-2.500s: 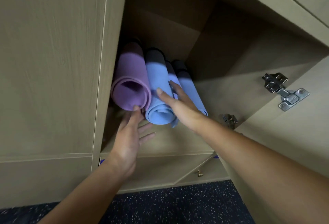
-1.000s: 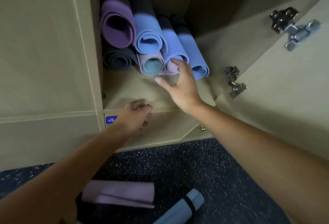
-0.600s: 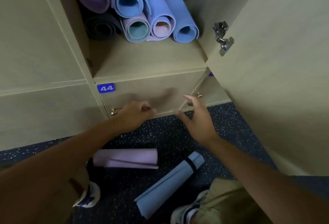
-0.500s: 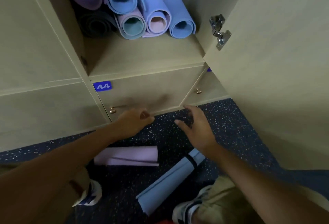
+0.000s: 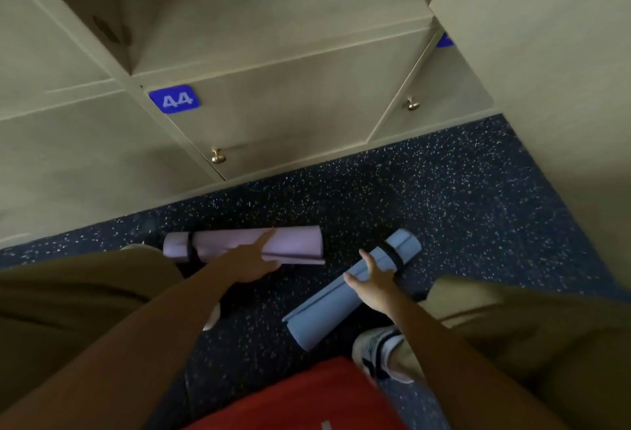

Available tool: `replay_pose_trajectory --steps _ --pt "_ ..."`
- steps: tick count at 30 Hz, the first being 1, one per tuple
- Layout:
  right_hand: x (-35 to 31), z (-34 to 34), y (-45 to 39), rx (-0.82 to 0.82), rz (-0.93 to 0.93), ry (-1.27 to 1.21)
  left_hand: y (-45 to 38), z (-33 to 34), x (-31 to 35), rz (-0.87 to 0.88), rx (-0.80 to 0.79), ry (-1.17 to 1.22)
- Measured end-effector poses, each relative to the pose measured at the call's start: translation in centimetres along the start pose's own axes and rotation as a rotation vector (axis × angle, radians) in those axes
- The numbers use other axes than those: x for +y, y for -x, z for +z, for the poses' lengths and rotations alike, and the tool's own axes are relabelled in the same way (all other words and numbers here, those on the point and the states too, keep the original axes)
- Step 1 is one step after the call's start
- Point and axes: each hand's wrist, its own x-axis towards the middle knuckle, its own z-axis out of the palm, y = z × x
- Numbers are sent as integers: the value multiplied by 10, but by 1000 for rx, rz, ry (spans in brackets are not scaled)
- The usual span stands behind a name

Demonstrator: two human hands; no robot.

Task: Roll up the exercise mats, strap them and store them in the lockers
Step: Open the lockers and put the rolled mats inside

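Head view: both hands open, fingers spread — left hand (image 5: 251, 264) over the purple mat (image 5: 293, 243), lying crosswise near the lockers (image 5: 290, 105); right hand (image 5: 374, 284) over the diagonal blue mat (image 5: 327, 306) — each nearer its own.

Both bare forearms reach forward and down from the bottom of the view, converging slightly. The left hand (image 5: 251, 264) is spread palm-down, its fingers (image 5: 266, 238) straight and relaxed — nothing gripped. The right hand (image 5: 374, 283) is open too, thumb set apart to the left, fingers extended and a little splayed — wrist roughly in line with the forearm.
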Motion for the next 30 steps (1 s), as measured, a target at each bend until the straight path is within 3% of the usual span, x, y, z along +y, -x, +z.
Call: replay_pose_trajectory --steps 7,14,17,21,24,27,30 --pt "32 24 -36 -135 81 94 -49 39 -20 -156 24 297" --pt "37 20 -61 -196 79 115 -79 45 -17 -159 104 575" --pt "45 20 -70 -190 100 102 -95 42 -13 -108 194 719" --pt "51 22 -73 -130 82 46 -105 39 -8 -249 214 836" --pt "53 26 -73 -53 108 -15 -108 39 -3 -272 332 977" --pt "49 27 -69 9 108 -6 -104 46 -1 -300 412 981" --pt "34 17 -56 67 32 34 -97 54 -3 -313 441 805"
